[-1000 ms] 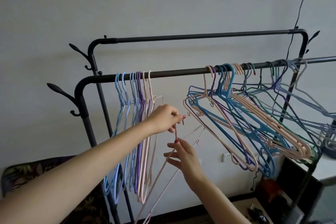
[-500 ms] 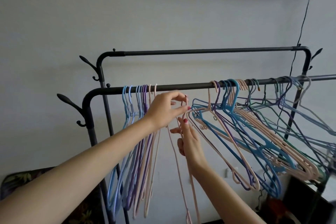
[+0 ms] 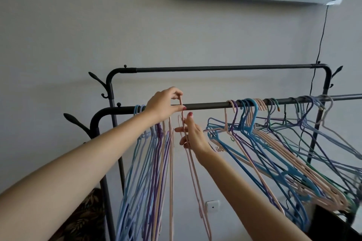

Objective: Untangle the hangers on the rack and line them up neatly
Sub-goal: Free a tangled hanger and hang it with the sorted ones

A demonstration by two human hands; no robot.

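Left hand (image 3: pixel 163 104) pinching pink hanger (image 3: pixel 193 164) hook at front rail (image 3: pixel 205 105), right hand (image 3: pixel 193 136) clasping its neck, hanger hanging long-axis downward near rail's left end

A thin pale pink plastic hanger (image 3: pixel 193 164) hangs nearly edge-on, its hook at the black metal rack's front rail (image 3: pixel 205 105). At 9 o'clock from it, blue, purple and pink hangers (image 3: pixel 150 172) hang close together in a row. At 3 o'clock, a tangled bunch of blue, pink, purple and green hangers (image 3: pixel 284 152) splays out at slanted angles.
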